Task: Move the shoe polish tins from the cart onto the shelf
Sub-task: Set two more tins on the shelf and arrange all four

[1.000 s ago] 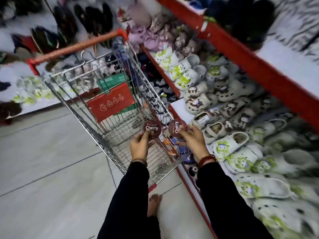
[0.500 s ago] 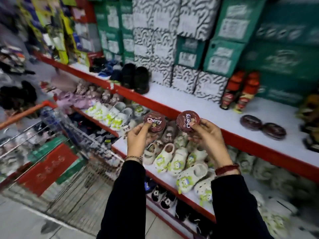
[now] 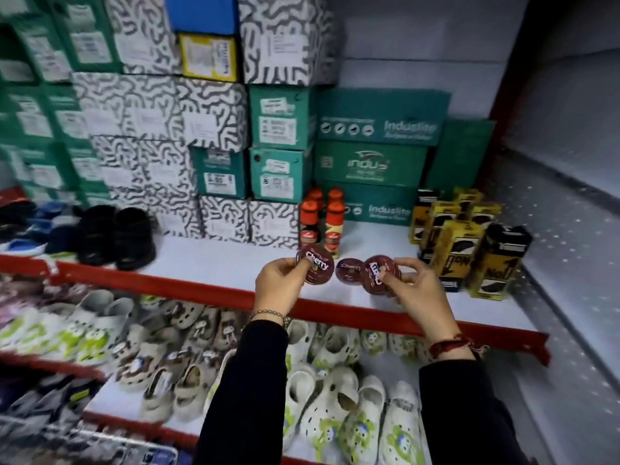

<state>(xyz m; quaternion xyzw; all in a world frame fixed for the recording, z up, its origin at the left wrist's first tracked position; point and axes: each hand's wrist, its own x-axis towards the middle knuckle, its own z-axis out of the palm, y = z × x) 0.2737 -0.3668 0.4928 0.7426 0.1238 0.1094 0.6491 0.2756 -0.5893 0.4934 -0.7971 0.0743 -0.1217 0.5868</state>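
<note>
We saw an evenly lit shop interior, soft light from above and no hard shadows. The white shelf (image 3: 214, 263) surface shone pale without glare. Motion blur smeared the clogs (image 3: 339, 407) and the boxes (image 3: 141, 109) at left, while the tin (image 3: 317, 268) lettering stayed readable near centre. Wide-angle distortion bent the shelf edge, and the right wall (image 3: 570, 162) fell dimmer.
</note>
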